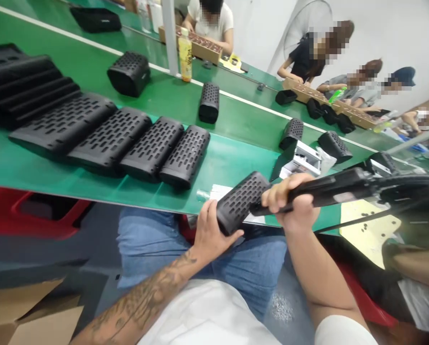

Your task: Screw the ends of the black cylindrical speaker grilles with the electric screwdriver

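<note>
My left hand is closed around the near end of a black slotted plastic housing, tilted over the table's front edge. In my right hand is a black power screwdriver, lying nearly level with its cable running off to the right. The front end of the screwdriver meets the right side of the housing; its exact contact point is hidden. White papers lie partly beneath the housing. To its left, a row of similar black housings rests on the green table.
More housings are scattered along the green belt. A small white box stands beyond my right hand, and a yellow sheet with small dark parts lies at right. A yellow bottle stands by a post. Several people work opposite; another sits at right.
</note>
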`<action>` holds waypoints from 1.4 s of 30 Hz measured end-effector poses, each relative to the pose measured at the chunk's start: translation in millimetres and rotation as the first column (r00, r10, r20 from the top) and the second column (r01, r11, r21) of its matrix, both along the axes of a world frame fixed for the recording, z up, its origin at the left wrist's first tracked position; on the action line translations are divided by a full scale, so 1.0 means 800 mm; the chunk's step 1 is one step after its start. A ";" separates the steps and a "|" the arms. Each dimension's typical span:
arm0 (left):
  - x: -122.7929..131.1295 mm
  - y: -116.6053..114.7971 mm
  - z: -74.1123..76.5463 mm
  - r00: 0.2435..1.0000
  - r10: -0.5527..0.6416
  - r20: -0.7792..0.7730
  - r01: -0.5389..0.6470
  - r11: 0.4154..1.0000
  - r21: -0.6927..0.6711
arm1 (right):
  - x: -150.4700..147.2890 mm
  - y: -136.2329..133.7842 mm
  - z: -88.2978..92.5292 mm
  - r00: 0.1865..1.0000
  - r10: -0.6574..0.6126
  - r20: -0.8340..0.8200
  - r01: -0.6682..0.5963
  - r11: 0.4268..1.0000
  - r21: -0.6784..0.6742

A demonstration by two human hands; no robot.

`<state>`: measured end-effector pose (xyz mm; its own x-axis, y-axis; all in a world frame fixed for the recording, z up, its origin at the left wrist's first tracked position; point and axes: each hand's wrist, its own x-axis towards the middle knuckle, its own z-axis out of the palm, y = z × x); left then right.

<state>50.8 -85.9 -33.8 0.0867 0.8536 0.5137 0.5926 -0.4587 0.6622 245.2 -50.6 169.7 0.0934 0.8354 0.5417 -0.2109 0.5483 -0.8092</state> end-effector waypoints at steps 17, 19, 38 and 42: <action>0.047 0.103 0.157 0.346 -0.685 -0.641 0.787 0.584 -0.198 | 0.225 0.112 -0.057 0.717 -0.667 0.204 0.676 0.736 0.036; 0.063 0.124 0.172 0.338 -0.667 -0.664 0.710 0.644 -0.286 | 0.221 0.104 -0.054 0.717 -0.655 0.238 0.671 0.741 0.019; 0.052 0.125 0.190 0.432 -0.509 -0.744 0.308 0.859 -0.409 | 0.100 -0.019 -0.006 0.971 -0.231 0.066 0.228 0.972 0.054; 0.051 0.126 0.191 0.445 -0.518 -0.731 0.309 0.855 -0.417 | 0.094 -0.012 -0.015 0.964 -0.254 0.075 0.251 0.967 0.052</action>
